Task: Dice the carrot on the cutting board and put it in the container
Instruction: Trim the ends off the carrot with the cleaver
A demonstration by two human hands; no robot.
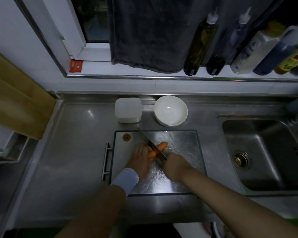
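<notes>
An orange carrot (162, 146) lies on the shiny steel cutting board (182, 143) in the middle of the counter. My left hand (139, 160) grips the carrot's near end, fingers curled over it. My right hand (175, 164) grips the handle of a cleaver (151, 143), whose blade crosses the carrot just beside my left fingers. A translucent white plastic container (128, 109) stands behind the board on the left, and a white bowl (170, 109) sits beside it to the right.
A steel sink (265, 152) lies to the right of the board. Several sauce and oil bottles (201, 43) line the window ledge, beside a hanging dark towel (150, 35). A wooden board (15, 93) leans at the far left.
</notes>
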